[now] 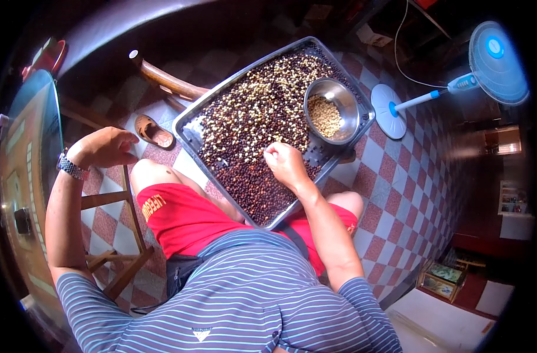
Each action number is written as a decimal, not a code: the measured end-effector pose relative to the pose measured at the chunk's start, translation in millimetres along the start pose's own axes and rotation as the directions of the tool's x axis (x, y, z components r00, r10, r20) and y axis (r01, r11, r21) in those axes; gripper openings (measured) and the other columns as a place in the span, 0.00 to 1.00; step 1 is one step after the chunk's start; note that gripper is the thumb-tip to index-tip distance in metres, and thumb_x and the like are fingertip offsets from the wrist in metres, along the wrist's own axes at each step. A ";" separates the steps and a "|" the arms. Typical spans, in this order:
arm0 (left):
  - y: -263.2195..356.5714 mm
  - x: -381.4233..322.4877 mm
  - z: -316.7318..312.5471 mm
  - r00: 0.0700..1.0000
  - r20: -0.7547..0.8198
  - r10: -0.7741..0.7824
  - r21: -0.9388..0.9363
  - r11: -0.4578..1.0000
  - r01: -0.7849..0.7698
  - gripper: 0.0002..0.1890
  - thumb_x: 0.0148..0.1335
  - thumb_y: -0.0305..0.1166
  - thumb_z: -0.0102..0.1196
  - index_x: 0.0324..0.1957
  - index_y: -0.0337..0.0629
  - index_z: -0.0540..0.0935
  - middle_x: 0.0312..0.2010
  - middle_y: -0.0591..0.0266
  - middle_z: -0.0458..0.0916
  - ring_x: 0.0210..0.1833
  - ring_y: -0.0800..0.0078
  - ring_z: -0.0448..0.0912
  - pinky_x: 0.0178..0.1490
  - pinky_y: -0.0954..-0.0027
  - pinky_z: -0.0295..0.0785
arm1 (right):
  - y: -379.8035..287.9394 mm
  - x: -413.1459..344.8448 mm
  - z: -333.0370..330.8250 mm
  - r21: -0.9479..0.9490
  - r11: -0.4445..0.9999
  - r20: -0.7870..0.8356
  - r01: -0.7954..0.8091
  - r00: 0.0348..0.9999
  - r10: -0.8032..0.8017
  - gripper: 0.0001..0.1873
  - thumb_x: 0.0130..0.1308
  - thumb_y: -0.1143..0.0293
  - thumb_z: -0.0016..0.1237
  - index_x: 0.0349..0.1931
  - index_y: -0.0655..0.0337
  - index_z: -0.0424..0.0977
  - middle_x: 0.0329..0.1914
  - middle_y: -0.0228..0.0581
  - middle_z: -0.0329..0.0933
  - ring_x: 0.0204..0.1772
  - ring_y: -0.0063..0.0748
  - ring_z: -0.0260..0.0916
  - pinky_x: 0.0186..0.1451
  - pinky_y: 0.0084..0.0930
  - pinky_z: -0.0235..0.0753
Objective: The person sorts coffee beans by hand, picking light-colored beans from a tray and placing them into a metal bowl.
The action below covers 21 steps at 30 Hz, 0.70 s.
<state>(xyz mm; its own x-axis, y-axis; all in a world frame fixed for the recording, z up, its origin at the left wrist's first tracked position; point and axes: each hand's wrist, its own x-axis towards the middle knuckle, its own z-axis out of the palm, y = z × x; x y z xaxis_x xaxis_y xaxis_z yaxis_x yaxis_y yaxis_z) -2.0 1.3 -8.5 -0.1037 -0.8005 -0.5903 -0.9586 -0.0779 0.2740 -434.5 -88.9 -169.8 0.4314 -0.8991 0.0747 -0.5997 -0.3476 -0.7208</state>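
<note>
Before me a metal tray (183, 125) rests tilted towards my lap. Dark brown beans (256, 189), which look like coffee, cover its near part. Farther up, pale cream beans (268, 95) lie mixed among the dark ones. My right hand (285, 164) is over the border between the two areas, thumb and fingertips pinched together; whether a bean is between them is hidden. A steel bowl (348, 103) stands in the tray's right side with pale beans (325, 117) inside. My left hand (105, 146) hangs in the air left of the tray, fingers loosely curled and holding nothing visible.
A glass-topped table (23, 176) is at my left, by a wooden frame (131, 207). One brown clog (154, 132) lies on the checkered floor (385, 196). A curved wooden armrest (173, 84) reaches the tray's far left edge. A standing fan (416, 106) is at right.
</note>
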 end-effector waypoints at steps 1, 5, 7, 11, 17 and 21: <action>3.0 -0.8 -1.0 1.000 0.004 -0.008 -0.005 1.000 0.008 0.27 0.59 0.42 0.70 0.56 0.38 0.82 0.41 0.50 0.87 0.45 0.55 0.86 0.51 0.61 0.81 | 0.7 -3.5 -0.6 -0.001 1.000 -0.001 0.003 1.000 -0.003 0.06 0.64 0.69 0.58 0.33 0.63 0.81 0.27 0.42 0.81 0.29 0.37 0.79 0.34 0.30 0.75; 0.3 1.3 -1.1 1.000 0.004 0.006 -0.045 0.999 -0.006 0.27 0.59 0.43 0.70 0.56 0.38 0.82 0.41 0.50 0.87 0.45 0.55 0.86 0.51 0.61 0.81 | -8.5 -18.7 -24.1 0.545 0.762 0.164 -0.351 0.935 0.314 0.02 0.70 0.72 0.55 0.39 0.59 0.79 0.26 0.21 0.71 0.24 0.15 0.63 0.26 0.14 0.60; -3.2 1.8 1.2 1.000 -0.003 0.019 -0.035 0.999 -0.019 0.27 0.59 0.43 0.69 0.56 0.38 0.82 0.41 0.50 0.87 0.46 0.55 0.86 0.51 0.61 0.81 | -16.5 -18.9 -58.2 0.818 0.062 0.505 -0.572 0.765 0.400 0.02 0.72 0.74 0.53 0.42 0.56 0.75 0.27 0.21 0.67 0.24 0.14 0.59 0.25 0.11 0.58; -5.7 -0.6 3.8 1.000 -0.001 0.009 0.001 1.000 -0.009 0.25 0.58 0.39 0.70 0.55 0.38 0.81 0.41 0.52 0.87 0.45 0.58 0.86 0.50 0.61 0.81 | -58.5 14.0 -126.1 0.958 0.153 0.146 -0.243 0.870 0.470 0.01 0.74 0.73 0.51 0.43 0.58 0.73 0.26 0.22 0.65 0.24 0.13 0.59 0.24 0.10 0.59; -9.1 0.9 6.3 0.999 -0.024 0.029 0.006 1.000 -0.029 0.25 0.58 0.39 0.70 0.55 0.38 0.81 0.41 0.52 0.87 0.44 0.58 0.86 0.51 0.61 0.82 | 0.2 70.9 -155.4 0.551 0.834 -0.455 0.022 0.846 0.278 0.07 0.72 0.72 0.54 0.45 0.65 0.78 0.35 0.30 0.78 0.33 0.15 0.70 0.36 0.15 0.71; -5.8 3.8 1.7 0.997 -0.053 0.049 0.028 0.998 -0.048 0.24 0.59 0.39 0.69 0.54 0.38 0.81 0.40 0.52 0.87 0.43 0.58 0.86 0.49 0.61 0.82 | 84.7 72.6 -142.9 0.096 0.983 -0.177 -0.157 0.969 0.172 0.18 0.70 0.66 0.56 0.54 0.69 0.78 0.48 0.40 0.83 0.50 0.29 0.78 0.56 0.27 0.76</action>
<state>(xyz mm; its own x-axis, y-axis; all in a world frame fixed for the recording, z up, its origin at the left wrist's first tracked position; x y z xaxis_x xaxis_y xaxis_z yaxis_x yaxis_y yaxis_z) 2.7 -0.2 -13.6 -0.1365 -0.8340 -0.5347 -0.9595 -0.0230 0.2808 -550.3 -221.7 -127.0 0.1956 -0.9782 0.0703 -0.5926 -0.1749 -0.7862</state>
